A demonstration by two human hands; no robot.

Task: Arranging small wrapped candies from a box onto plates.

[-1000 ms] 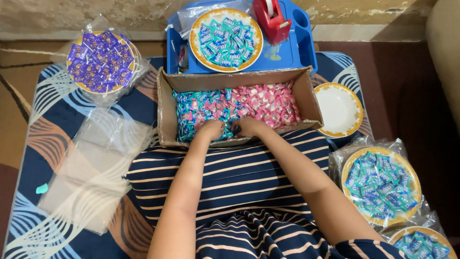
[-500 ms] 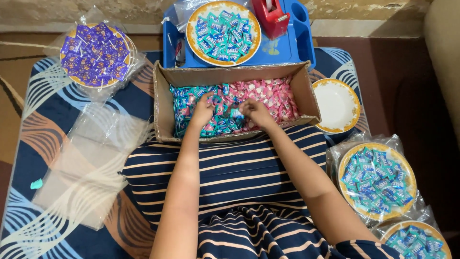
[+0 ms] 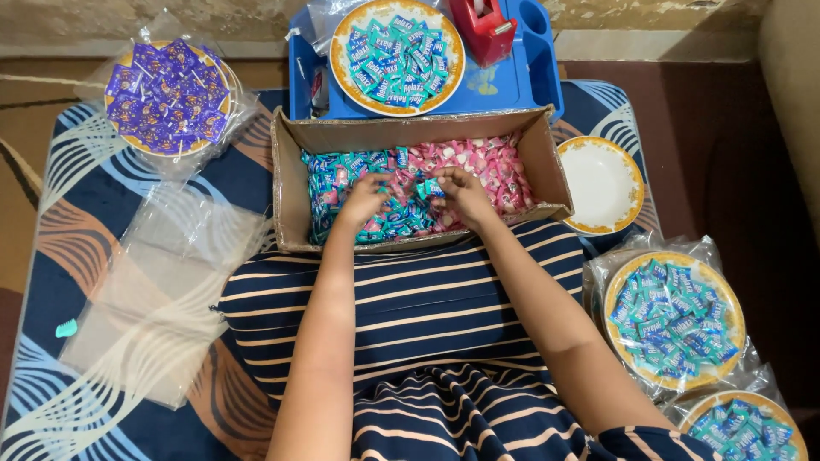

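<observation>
Both hands down in a cardboard box (image 3: 286,188) resting across a striped lap; left hand (image 3: 366,198) spread palm-down on teal candies (image 3: 342,175), fingers loosely curled into the heap, no single piece clearly pinched; right hand (image 3: 465,192) just beside it at the seam between teal and pink candies (image 3: 491,162), fingertips bent around one or two teal wrappers, though a firm grip cannot be told from this height.

Candies filling the box floor, teal to the left, pink to the right, some mixing in the middle under the hands.

Likely light, small and loose; crinkly, slick wrappers, apt to slide off one another and slip from a flat palm; better scooped with cupped fingers or pinched by the twisted wrapper ends; not fragile, tolerant of a squeeze.

Beyond the box, a blue tray (image 3: 530,81) carrying a plate of teal candies (image 3: 397,55) and a red tape dispenser (image 3: 483,26); far left, a bagged plate of purple candies (image 3: 166,94); near left, clear bags (image 3: 162,290) lying flat on a patterned cushion (image 3: 51,213); right of the box, an empty plate (image 3: 602,183); lower right, two more bagged plates of teal candies (image 3: 675,320).
</observation>
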